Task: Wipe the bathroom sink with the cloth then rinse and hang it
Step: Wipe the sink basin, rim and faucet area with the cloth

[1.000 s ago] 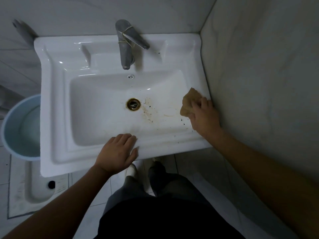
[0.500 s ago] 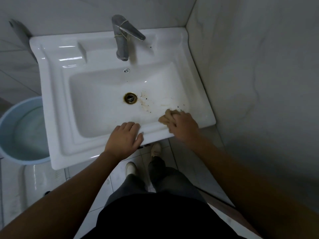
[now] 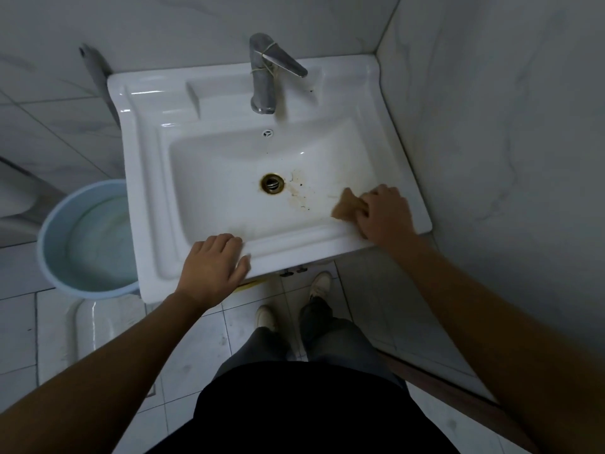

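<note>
A white rectangular sink (image 3: 147, 178) hangs in the corner of a tiled bathroom. Brown stains spread to the right of its rusty drain (image 3: 272, 183). My right hand (image 3: 384, 216) presses a tan cloth (image 3: 347, 208) against the near right slope of the basin; most of the cloth is hidden under my fingers. My left hand (image 3: 212, 268) lies flat on the sink's front rim, fingers spread, holding nothing. A metal tap (image 3: 263, 75) with a rubber band around its lever stands at the back, and no water runs from it.
A light blue bucket (image 3: 49, 231) of water stands on the floor left of the sink. The marble wall (image 3: 491, 142) is close on the right. My legs and white shoes (image 3: 322, 283) are below the sink's front edge on the tiled floor.
My right hand slid the cloth from the right rim down to the near basin wall, then back right along it. The camera view shifted. My left hand stayed on the front rim.
</note>
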The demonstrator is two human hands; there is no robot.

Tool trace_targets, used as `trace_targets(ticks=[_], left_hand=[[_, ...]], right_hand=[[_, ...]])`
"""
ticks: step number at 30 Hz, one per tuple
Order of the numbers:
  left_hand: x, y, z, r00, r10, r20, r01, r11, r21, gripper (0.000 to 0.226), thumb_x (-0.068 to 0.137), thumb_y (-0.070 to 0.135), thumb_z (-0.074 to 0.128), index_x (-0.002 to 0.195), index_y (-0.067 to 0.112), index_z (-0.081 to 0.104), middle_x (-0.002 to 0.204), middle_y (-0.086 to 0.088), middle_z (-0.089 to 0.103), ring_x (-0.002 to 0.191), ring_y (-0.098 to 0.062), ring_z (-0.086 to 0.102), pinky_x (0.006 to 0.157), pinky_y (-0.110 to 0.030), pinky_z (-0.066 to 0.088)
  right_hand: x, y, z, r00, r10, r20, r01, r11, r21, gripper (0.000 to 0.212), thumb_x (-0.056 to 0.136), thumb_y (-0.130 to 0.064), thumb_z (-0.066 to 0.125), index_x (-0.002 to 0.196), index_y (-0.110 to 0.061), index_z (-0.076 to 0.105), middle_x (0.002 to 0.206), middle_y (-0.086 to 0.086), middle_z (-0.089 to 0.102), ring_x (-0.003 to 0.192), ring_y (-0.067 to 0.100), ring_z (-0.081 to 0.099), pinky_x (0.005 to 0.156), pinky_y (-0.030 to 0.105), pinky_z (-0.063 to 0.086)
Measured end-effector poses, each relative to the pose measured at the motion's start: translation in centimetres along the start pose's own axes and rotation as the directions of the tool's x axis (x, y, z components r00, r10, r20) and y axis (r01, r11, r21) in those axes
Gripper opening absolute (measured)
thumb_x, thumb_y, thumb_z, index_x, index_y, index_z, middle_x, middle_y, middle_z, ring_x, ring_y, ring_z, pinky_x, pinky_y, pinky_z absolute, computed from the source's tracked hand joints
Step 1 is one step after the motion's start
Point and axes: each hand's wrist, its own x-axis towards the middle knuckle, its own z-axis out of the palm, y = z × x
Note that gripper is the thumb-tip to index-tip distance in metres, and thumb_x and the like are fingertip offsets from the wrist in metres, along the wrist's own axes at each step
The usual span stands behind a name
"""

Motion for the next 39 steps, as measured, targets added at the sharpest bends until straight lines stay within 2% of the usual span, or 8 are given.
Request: trace_targets(ticks=[3, 10, 15, 18, 22, 26, 33, 39], left_hand=[[-0.5, -0.3, 0.3, 1.000, 0.004, -0.006, -0.004, 1.000, -0.002, 0.048, 0.100, 0.046, 0.033, 0.119, 0.012, 0.060, 0.115, -0.007, 0.066, 0.100, -0.026, 0.061, 0.087, -0.039, 0.046], [-0.5, -0.5, 0.7, 1.000, 0.006, -0.031, -0.006, 1.000, -0.011, 0.046, 0.099, 0.045, 0.038, 0.121, 0.012, 0.061, 0.116, -0.007, 0.066, 0.103, -0.025, 0.061, 0.090, -0.039, 0.045], [-0.4, -0.4, 0.7, 0.999, 0.004, -0.044, -0.004, 1.000, -0.002, 0.044, 0.099, 0.045, 0.039, 0.118, 0.012, 0.062, 0.113, -0.007, 0.067, 0.099, -0.026, 0.061, 0.088, -0.039, 0.046], [-0.4, -0.4, 0.5, 0.999, 0.001, -0.035, -0.001, 1.000, -0.008, 0.045, 0.100, 0.047, 0.038, 0.118, 0.013, 0.061, 0.113, -0.007, 0.066, 0.098, -0.024, 0.060, 0.086, -0.037, 0.045], [-0.7, -0.6, -0.1, 1.000, -0.021, -0.022, 0.021, 0.999, -0.041, 0.049, 0.099, 0.049, 0.038, 0.122, 0.012, 0.062, 0.118, -0.008, 0.067, 0.104, -0.025, 0.062, 0.089, -0.038, 0.046], [-2.0, -2.8, -0.3, 0.998, -0.017, -0.053, 0.014, 0.999, -0.049, 0.045, 0.100, 0.045, 0.042, 0.120, 0.010, 0.063, 0.117, -0.009, 0.067, 0.105, -0.025, 0.061, 0.093, -0.037, 0.045], [-2.0, -3.1, 0.1, 0.999, 0.003, -0.050, -0.004, 1.000, -0.024, 0.045, 0.099, 0.043, 0.039, 0.119, 0.011, 0.063, 0.115, -0.009, 0.067, 0.105, -0.026, 0.060, 0.096, -0.039, 0.044], [-2.1, -3.0, 0.1, 0.999, 0.006, -0.046, -0.007, 1.000, -0.021, 0.044, 0.099, 0.043, 0.039, 0.117, 0.010, 0.063, 0.112, -0.009, 0.067, 0.102, -0.026, 0.061, 0.094, -0.038, 0.045]], right_hand=[[-0.6, 1.1, 1.2, 0.988, 0.045, 0.147, -0.022, 0.988, -0.152, 0.032, 0.093, -0.026, 0.051, 0.121, -0.012, 0.059, 0.115, 0.013, 0.058, 0.104, 0.030, 0.057, 0.090, 0.042, 0.041], [-1.2, -4.4, 1.7, 0.970, -0.120, 0.210, 0.104, 0.991, 0.088, 0.036, 0.092, -0.014, 0.053, 0.127, -0.015, 0.055, 0.113, 0.009, 0.057, 0.096, 0.026, 0.062, 0.086, 0.038, 0.049], [-2.4, -10.1, 3.2, 0.947, -0.291, 0.133, 0.248, 0.931, 0.269, 0.035, 0.093, -0.020, 0.053, 0.127, -0.014, 0.060, 0.114, 0.007, 0.056, 0.097, 0.023, 0.059, 0.084, 0.038, 0.051], [-3.0, -13.2, 4.1, 0.915, -0.384, 0.120, 0.336, 0.894, 0.296, 0.035, 0.094, -0.022, 0.053, 0.127, -0.014, 0.059, 0.121, 0.007, 0.053, 0.103, 0.024, 0.056, 0.090, 0.041, 0.049], [-2.3, -12.7, 4.5, 0.896, -0.424, 0.129, 0.376, 0.881, 0.286, 0.038, 0.094, -0.025, 0.052, 0.130, -0.018, 0.058, 0.113, 0.005, 0.053, 0.097, 0.021, 0.055, 0.084, 0.041, 0.050], [-1.3, -7.9, 5.0, 0.941, -0.310, 0.133, 0.283, 0.940, 0.191, 0.032, 0.096, -0.033, 0.046, 0.122, -0.020, 0.059, 0.105, 0.003, 0.053, 0.090, 0.020, 0.055, 0.081, 0.042, 0.055], [-0.4, 4.5, 3.5, 0.997, 0.005, 0.075, -0.006, 1.000, 0.013, 0.029, 0.100, -0.025, 0.048, 0.124, -0.012, 0.058, 0.113, 0.017, 0.056, 0.096, 0.032, 0.055, 0.083, 0.047, 0.052], [-1.8, 3.0, 4.3, 0.997, 0.075, 0.026, -0.076, 0.997, 0.028, 0.027, 0.098, -0.017, 0.051, 0.120, -0.006, 0.062, 0.113, 0.023, 0.059, 0.098, 0.039, 0.058, 0.089, 0.052, 0.048]])
